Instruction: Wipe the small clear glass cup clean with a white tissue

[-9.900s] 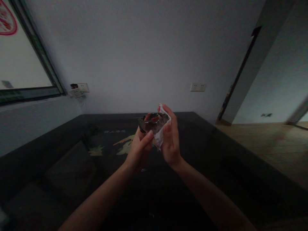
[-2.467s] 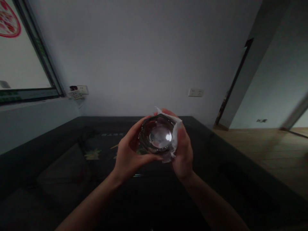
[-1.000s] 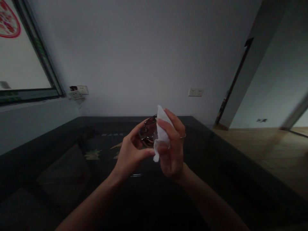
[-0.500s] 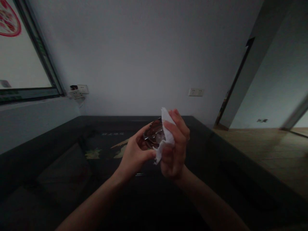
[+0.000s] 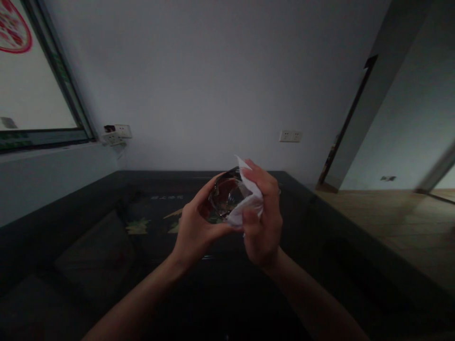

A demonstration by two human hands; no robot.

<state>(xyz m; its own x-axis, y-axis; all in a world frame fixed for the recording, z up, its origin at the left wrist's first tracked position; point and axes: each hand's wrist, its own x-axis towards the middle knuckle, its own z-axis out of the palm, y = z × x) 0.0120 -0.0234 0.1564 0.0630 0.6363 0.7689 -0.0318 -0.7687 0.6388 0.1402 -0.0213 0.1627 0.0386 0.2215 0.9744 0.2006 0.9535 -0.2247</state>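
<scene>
A clear glass cup (image 5: 224, 195) is held above the dark table, its round mouth turned toward me. Around its left side curve the fingers of my left hand (image 5: 197, 220), with the thumb along the underside. My right hand (image 5: 265, 213) grips a white cloth (image 5: 253, 204), pinched between fingers and thumb. That cloth lies against the right part of the rim, covering some of it. Much of the cup's body is hidden behind both hands and the cloth.
The glossy black table (image 5: 149, 284) carries a gold leaf pattern (image 5: 138, 226) and runs up to a pale wall. Wall sockets (image 5: 290, 136) are set above its far edge. A window (image 5: 35, 76) is at left, wooden floor (image 5: 398, 213) at right.
The cup has turned so that more of its mouth faces me. My right hand has shifted slightly right and down, and the cloth is folded differently along the rim.
</scene>
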